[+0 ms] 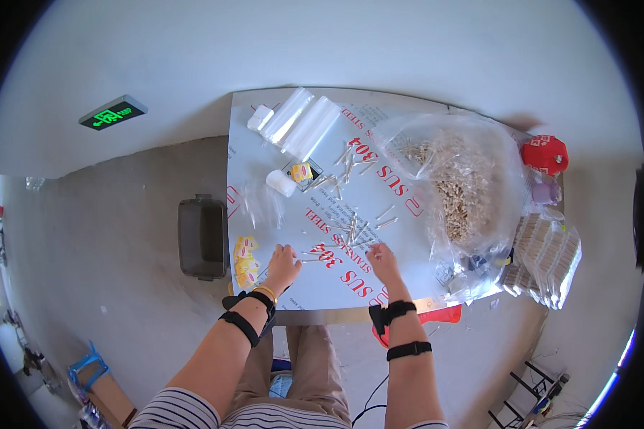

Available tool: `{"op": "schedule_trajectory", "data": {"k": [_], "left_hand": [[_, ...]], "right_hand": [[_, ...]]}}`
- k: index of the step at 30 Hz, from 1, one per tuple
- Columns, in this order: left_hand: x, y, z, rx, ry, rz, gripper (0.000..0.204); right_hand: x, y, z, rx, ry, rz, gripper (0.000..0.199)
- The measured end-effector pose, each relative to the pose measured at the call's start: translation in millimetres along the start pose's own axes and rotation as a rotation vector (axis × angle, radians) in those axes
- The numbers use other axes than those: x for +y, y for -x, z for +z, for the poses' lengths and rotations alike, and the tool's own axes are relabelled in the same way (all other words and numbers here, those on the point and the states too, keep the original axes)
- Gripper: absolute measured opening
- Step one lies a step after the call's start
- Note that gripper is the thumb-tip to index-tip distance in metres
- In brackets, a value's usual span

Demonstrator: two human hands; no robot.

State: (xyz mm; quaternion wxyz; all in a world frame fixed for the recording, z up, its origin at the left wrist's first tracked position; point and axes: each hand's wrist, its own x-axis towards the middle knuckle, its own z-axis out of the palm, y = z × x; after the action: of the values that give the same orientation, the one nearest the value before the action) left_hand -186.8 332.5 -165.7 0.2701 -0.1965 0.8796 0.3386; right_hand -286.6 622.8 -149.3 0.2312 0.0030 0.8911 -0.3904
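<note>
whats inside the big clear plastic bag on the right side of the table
The big clear bag holds a heap of small pale tan pieces, too small to identify. Whatever lies beneath the heap is covered.

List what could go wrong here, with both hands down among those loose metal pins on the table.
1. The small metal pins lie scattered loose near the left hand and right hand; a sweep of either could roll some off the table edge.
2. The big clear bag of pale pieces lies open; a nudge might spill it.
3. The stacked packets overhang the right edge and may slide off.
</note>
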Motion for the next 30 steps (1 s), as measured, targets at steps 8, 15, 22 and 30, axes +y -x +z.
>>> {"op": "schedule_trajectory", "data": {"k": [8,15,22,30], "left_hand": [[-10,-26,18,-0.053,-0.435,-0.176,0.073],[5,-23,19,-0.075,-0.561,-0.270,0.077],[2,-23,27,-0.075,-0.604,-0.301,0.076],[8,-25,34,-0.051,-0.686,-0.258,0.078]], "right_hand": [[-71,-142,32,0.093,0.091,-0.208,0.028],[-113,-190,63,0.033,0.447,-0.317,0.018],[-108,-165,74,0.147,0.294,-0.234,0.010],[-24,-33,97,0.107,-0.571,0.189,0.013]]}}
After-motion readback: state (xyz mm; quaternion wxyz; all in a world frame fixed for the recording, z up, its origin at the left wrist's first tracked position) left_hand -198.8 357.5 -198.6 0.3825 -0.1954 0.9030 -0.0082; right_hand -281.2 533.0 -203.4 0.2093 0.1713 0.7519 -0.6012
